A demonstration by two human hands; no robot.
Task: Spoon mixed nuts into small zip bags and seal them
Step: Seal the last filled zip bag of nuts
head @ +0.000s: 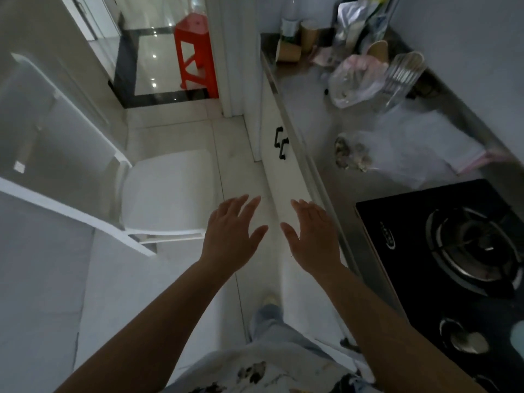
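While held out over floor, left hand (229, 234) and right hand (313, 236) flat — each grip released, touching nothing.

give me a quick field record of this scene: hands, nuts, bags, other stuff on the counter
left hand: open, fingers spread, holding nothing, over the floor
right hand: open, holding nothing, beside the counter edge
clear small zip bag with mixed nuts: lying on the grey steel counter
clear ribbed glass jar: tipped over, farther back
black gas hob: near right
white plastic chair: left
red plastic stool: beyond the doorway
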